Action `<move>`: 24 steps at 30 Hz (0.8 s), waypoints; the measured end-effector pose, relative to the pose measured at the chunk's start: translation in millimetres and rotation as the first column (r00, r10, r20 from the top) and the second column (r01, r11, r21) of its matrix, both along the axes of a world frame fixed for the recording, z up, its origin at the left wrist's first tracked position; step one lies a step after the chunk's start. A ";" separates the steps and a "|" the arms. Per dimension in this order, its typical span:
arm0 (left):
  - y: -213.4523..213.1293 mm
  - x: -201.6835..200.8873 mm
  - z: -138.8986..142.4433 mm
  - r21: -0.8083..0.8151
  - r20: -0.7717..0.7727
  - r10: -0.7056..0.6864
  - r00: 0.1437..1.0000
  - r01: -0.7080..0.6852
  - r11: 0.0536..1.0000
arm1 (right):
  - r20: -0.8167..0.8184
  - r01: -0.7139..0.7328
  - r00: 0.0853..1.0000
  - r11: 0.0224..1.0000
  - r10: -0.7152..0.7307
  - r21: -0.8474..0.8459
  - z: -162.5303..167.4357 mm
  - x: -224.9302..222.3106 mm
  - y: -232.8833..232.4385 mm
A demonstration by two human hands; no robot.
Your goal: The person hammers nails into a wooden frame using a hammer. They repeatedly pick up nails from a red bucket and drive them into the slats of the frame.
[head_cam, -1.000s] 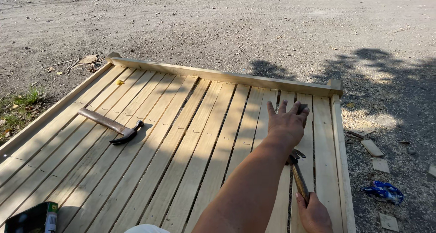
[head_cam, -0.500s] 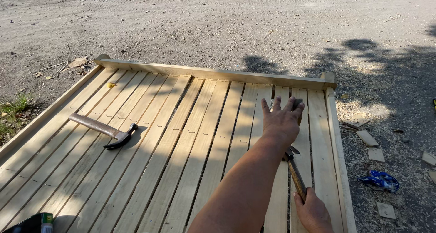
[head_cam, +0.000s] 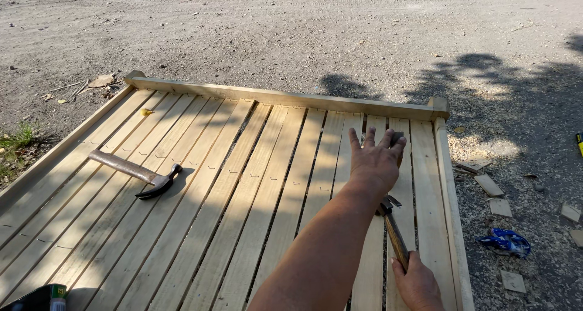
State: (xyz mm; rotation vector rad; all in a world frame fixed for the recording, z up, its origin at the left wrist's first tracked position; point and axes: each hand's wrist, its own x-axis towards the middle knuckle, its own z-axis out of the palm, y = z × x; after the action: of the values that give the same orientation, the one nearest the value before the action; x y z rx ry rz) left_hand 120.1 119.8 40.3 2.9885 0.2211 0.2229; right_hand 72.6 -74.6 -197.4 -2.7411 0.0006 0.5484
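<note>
The left hand (head_cam: pixel 376 162) reached forward across the wooden slat panel (head_cam: pixel 243 183), its forearm stretched out from the lower middle of the view. The palm faced down with the fingers (head_cam: pixel 355 140) spread and slightly raised, flat over the slats near the panel's far right end; its grip was open and held nothing, though whether the palm pressed the wood or hovered just above it could not be told. A small dark object sat under the fingertips, too hidden to identify.

The right hand (head_cam: pixel 418 283) sat low at the bottom edge, its grip closed around the wooden handle of a hammer (head_cam: pixel 393 232). The handle ran up and slightly left from the fist, and the metal head lay just beneath the left wrist, close to the slats.

A second hammer (head_cam: pixel 136 174), with a dark claw head and a worn handle, lay untouched on the slats well off to the left. The panel lay flat on the gravel ground (head_cam: pixel 303 38), half in sun and half in shade. Wood offcuts (head_cam: pixel 489 185) and a crumpled blue wrapper (head_cam: pixel 505 241) lay in the sawdust to the right of the frame, and a dark container with a green label (head_cam: pixel 45 297) showed at the bottom left corner
</note>
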 end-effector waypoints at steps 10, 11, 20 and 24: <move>0.2 3.0 14.9 0.060 -0.111 0.006 0.994 0.001 0.998 | 0.021 0.018 1.000 0.994 -0.020 0.103 12.5 -9.7 7.2; -0.4 5.2 20.0 0.056 -0.138 0.003 0.990 0.005 0.998 | 0.077 0.005 0.997 0.991 -0.015 0.133 16.6 -10.2 9.3; -6.3 8.8 47.6 0.099 -0.253 -0.002 0.968 0.028 0.995 | 0.446 -0.117 0.894 0.945 -0.034 0.306 27.8 4.5 33.3; -7.0 9.4 47.4 0.087 -0.215 0.005 0.977 0.014 0.996 | 0.087 0.007 0.996 0.979 -0.025 0.204 27.1 12.4 36.9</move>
State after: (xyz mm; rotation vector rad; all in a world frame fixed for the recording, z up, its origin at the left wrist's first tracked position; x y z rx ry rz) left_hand 129.5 112.8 87.7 3.0985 0.2324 -0.0957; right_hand 85.0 -37.7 -170.3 -2.5600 -0.0528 0.3977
